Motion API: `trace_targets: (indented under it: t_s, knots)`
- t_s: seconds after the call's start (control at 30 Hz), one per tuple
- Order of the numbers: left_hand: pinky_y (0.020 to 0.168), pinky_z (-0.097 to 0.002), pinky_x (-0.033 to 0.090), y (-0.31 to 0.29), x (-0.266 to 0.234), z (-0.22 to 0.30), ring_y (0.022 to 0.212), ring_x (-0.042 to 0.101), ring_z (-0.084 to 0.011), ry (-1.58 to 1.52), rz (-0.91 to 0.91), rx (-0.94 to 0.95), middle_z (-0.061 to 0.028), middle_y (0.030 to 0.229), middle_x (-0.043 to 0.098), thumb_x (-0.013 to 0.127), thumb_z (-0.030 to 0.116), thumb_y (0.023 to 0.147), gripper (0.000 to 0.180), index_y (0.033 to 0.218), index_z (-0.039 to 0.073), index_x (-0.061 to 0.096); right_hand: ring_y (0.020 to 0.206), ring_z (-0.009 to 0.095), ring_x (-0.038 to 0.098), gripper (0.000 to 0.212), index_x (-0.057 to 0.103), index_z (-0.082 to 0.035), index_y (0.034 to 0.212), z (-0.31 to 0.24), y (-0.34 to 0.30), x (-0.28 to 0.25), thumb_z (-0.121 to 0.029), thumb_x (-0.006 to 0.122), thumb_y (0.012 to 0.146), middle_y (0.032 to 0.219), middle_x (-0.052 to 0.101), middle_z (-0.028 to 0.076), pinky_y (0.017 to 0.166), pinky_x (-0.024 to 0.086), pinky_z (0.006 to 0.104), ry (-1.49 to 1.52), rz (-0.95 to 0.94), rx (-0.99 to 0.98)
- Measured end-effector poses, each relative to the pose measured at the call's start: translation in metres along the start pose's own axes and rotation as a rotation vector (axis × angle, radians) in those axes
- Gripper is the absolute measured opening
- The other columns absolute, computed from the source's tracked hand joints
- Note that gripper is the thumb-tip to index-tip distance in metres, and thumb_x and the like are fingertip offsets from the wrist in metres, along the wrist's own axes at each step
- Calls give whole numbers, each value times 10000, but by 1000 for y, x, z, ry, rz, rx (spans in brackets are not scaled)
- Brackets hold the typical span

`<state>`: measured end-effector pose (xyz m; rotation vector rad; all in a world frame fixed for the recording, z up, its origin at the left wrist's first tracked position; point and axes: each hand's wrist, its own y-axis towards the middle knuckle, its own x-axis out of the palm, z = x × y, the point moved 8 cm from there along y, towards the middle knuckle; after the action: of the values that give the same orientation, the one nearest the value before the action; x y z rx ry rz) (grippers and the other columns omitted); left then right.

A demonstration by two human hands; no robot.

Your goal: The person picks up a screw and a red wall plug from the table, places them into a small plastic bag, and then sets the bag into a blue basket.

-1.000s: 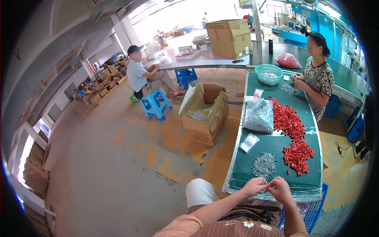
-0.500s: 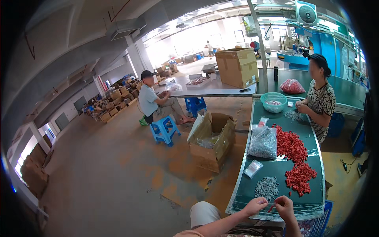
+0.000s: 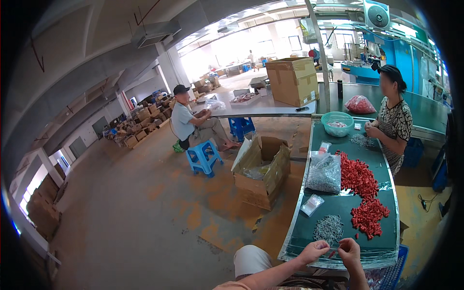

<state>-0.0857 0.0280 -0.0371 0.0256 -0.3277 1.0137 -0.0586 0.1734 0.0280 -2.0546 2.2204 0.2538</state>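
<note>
Big open factory floor, boxes stacked off to the left, and a green-topped worktable running up the right side, with a co-worker standing at its far end. Left hand and right hand are up at the near edge, just apart from each other, fingers curled in. Can't tell if either is actually clamped on anything. There's a slim red piece in the gap between them, probably a wall plug, but it's tiny and blurry so don't quote me: could be held, could be lying on the table.

The pile of grey screws sits right past the left hand, and the red wall plugs are heaped beyond the right. Nice layout imo: pick from each heap with the nearer hand, use light fingertip pinches, and keep both hands low over the table so a dropped bit doesn't hit the floor.

Hard to see: the undersides of the fingers, most of the blue crate below the table edge, and whatever's inside the small clear packet
</note>
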Motion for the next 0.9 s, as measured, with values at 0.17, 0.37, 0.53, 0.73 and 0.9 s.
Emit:
trace_targets:
  t_s: [0.17, 0.37, 0.53, 0.73, 0.9]
  knots:
    - [728, -208, 408, 3, 3, -8, 816, 502, -53, -5, -22, -16, 21, 869, 558, 589, 80, 887, 100, 972, 27, 584, 632, 67, 555, 238, 559, 1, 929, -6, -2, 3, 51, 598, 699, 692, 580, 22, 590, 449, 209, 5, -28, 14]
    - [759, -216, 421, 2, 11, -2, 830, 522, -65, -48, -54, 21, 11, 881, 571, 589, 75, 886, 89, 959, 26, 581, 643, 58, 541, 265, 553, -2, 953, 1, 0, 10, 81, 593, 705, 722, 576, 21, 591, 447, 209, -3, -69, 21]
    - [767, -219, 426, 2, 12, -2, 837, 532, -70, -49, -76, 10, 4, 882, 579, 584, 74, 888, 66, 933, 26, 579, 638, 75, 563, 266, 547, 8, 954, -4, -1, 12, 77, 591, 702, 707, 585, 33, 584, 461, 220, -31, -90, -5]
    - [762, -217, 429, -3, 23, -1, 831, 530, -69, -33, -151, -7, 2, 855, 578, 578, 76, 891, 59, 918, 24, 577, 633, 91, 579, 246, 538, 14, 941, 2, -9, 14, 64, 602, 710, 701, 589, 42, 583, 474, 233, 6, -111, 8]
    - [712, -217, 415, -6, 31, -13, 783, 499, -64, 28, -188, -77, 16, 820, 539, 594, 120, 889, 107, 940, 29, 567, 655, 75, 551, 267, 539, -14, 917, 0, -24, -13, 63, 629, 678, 719, 570, 25, 586, 458, 225, -82, -91, 42]
